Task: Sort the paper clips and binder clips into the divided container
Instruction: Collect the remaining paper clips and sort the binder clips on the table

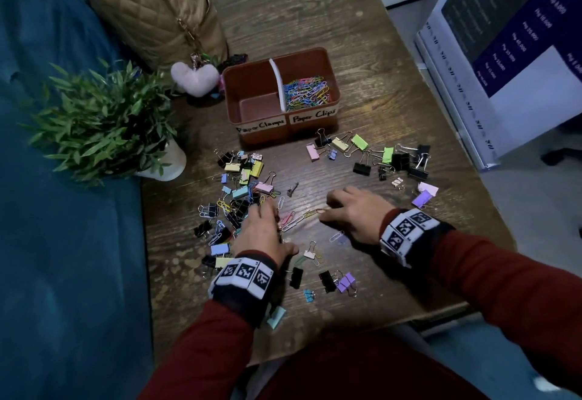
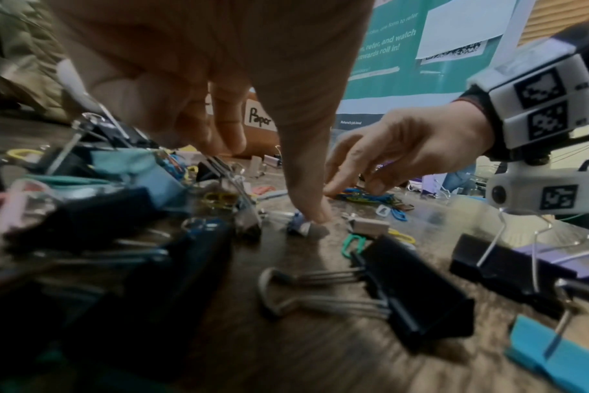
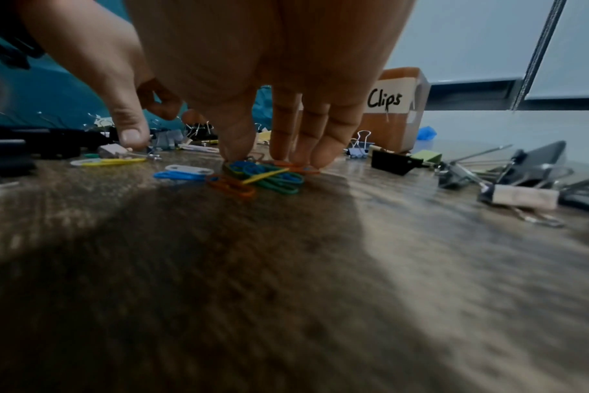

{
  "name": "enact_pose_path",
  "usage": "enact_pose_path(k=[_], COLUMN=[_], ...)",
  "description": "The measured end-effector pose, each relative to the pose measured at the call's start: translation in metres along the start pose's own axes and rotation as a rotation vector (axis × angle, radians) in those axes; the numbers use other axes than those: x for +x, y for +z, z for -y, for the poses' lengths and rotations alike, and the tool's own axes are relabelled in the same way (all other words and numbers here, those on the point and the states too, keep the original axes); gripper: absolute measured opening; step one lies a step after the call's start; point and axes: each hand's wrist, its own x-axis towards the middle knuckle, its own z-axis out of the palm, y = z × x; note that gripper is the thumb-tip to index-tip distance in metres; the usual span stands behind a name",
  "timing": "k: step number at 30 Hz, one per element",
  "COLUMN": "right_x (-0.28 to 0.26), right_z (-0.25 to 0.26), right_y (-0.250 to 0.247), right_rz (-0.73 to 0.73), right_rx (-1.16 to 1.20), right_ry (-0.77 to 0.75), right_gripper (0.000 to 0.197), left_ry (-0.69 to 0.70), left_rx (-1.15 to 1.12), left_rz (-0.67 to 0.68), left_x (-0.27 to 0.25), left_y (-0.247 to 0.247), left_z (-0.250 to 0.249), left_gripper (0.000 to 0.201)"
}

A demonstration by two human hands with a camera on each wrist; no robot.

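Two hands work one table: the right hand (image 3: 252, 87) presses straight fingertips (image 3: 239, 149) onto a small heap of paper clips (image 3: 263, 176), the left hand (image 2: 199, 79) thumb (image 2: 315, 210) down beside it.

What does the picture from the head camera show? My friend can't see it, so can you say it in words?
Two hands, the left hand and right hand, rest on a wooden table gathering paper clips amid scattered binder clips. Behind them stands a brown divided container: the "Paper Clips" side holds colourful paper clips, the "Paper Clamps" side looks empty. A potted plant stands left.
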Motion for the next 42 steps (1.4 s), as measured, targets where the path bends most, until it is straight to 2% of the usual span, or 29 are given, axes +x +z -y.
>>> enact_pose_path(k=[1, 5, 9, 14, 18, 20, 23, 25, 27, 29, 31, 33, 34, 36, 38, 40, 42], right_x=[0.000, 0.022, 0.037, 0.017, -0.003, -0.013, -0.019, -0.017, -0.013, -0.010, -0.013, -0.022, -0.027, -0.034, -0.032, -0.022, -0.010], right_z=[0.001, 0.027, 0.040, 0.006, -0.020, -0.030, -0.030, -0.023, -0.014, -0.008, -0.009, -0.020, -0.026, -0.039, -0.042, -0.039, -0.032], right_y=[-0.001, -0.001, 0.015, 0.025, 0.018, 0.018, 0.019, 0.020, 0.021, 0.023, 0.021, 0.020, 0.019, 0.016, 0.014, 0.012, 0.009], right_rz=[0.000, 0.031, 0.097, 0.119, 0.115, 0.042, -0.088, -0.121, -0.119, -0.088, -0.085, -0.098, -0.083, -0.037, 0.011, 0.022, 0.014], right_rx=[0.002, -0.060, -0.189, -0.262, -0.270, -0.263, -0.211, -0.140, -0.107, -0.100, -0.036, 0.101, 0.171, 0.229, 0.190, 0.155, 0.146], right_ry=[-0.010, -0.151, -0.204, -0.204, -0.137, -0.138, -0.159, -0.124, -0.099, -0.090, -0.069, 0.002, 0.057, 0.138, 0.174, 0.185, 0.173], right_gripper=[0.052, 0.073, 0.064, 0.059, 0.056, 0.053, 0.057, 0.062, 0.058, 0.050, 0.046, 0.054, 0.064, 0.090, 0.106, 0.108, 0.101], left_ry=[0.002, 0.001, -0.008, 0.024, 0.021, 0.069, 0.232, 0.358, 0.436, 0.434, 0.410, 0.390, 0.375, 0.346, 0.323, 0.280, 0.228], left_rx=[0.006, 0.026, 0.036, 0.056, 0.026, -0.020, -0.065, -0.046, 0.026, 0.133, 0.170, 0.125, 0.082, 0.019, 0.002, -0.003, -0.021], left_rz=[-0.007, -0.035, -0.053, -0.034, -0.017, -0.054, -0.092, -0.086, -0.015, 0.088, 0.092, 0.016, -0.002, 0.032, 0.106, 0.160, 0.175], left_x=[-0.001, -0.002, -0.004, -0.004, -0.004, -0.005, 0.000, 0.012, 0.027, 0.039, 0.042, 0.037, 0.033, 0.020, 0.007, 0.001, 0.000], left_y=[-0.001, -0.001, 0.000, 0.002, 0.003, 0.003, 0.000, -0.001, -0.001, -0.005, -0.010, -0.015, -0.015, -0.011, -0.001, 0.011, 0.020], left_z=[0.002, 0.008, 0.014, 0.020, 0.021, 0.017, -0.002, -0.017, -0.028, -0.033, -0.033, -0.032, -0.032, -0.039, -0.052, -0.066, -0.075], left_gripper=[0.086, 0.081, 0.076, 0.069, 0.061, 0.052, 0.036, 0.039, 0.045, 0.041, 0.034, 0.028, 0.027, 0.029, 0.036, 0.050, 0.060])
